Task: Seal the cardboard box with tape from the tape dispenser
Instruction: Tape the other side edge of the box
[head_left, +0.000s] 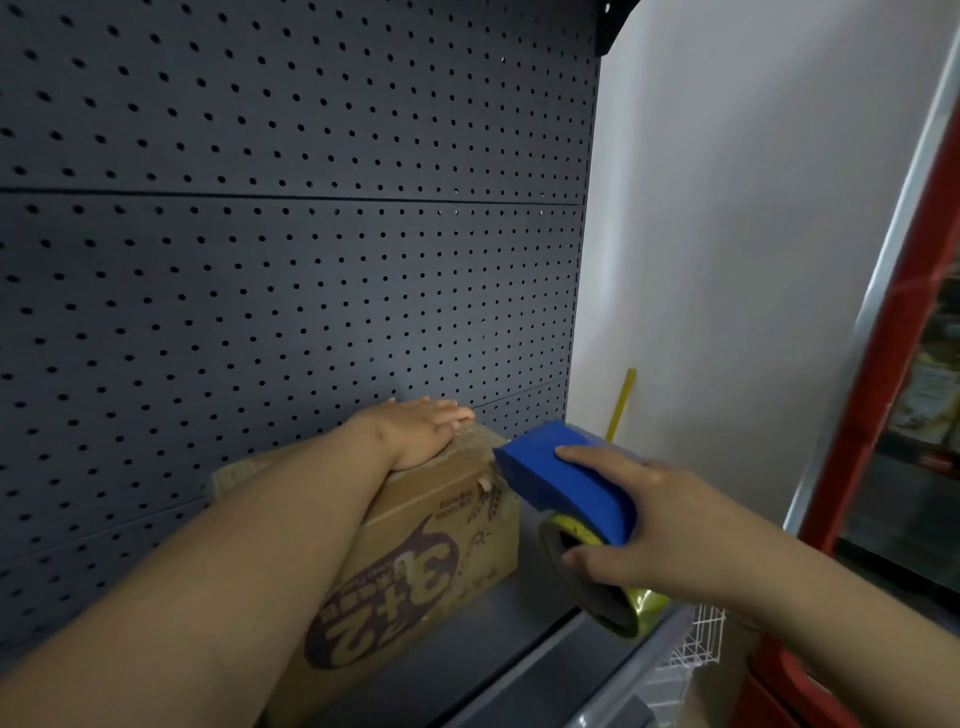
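One dark pegboard panel (291, 249) fills the back, and below it one grey shelf (483, 644) carries a single cardboard box (415, 561) with dark print on its side. Left hand (415, 431) lies flat, fingers spread together, pressing the box's top far edge. Right hand (654, 525) is wrapped around one blue tape dispenser (566, 478), its nose at the box's top right corner, one yellowish roll (597, 582) underneath.

A left hand (421, 431) presses flat on the cardboard box (415, 551) on a dark shelf (498, 639) before a pegboard (291, 234), while right-hand (670, 530) fingers (587, 454) grip a blue tape dispenser (566, 480) at the box's corner.
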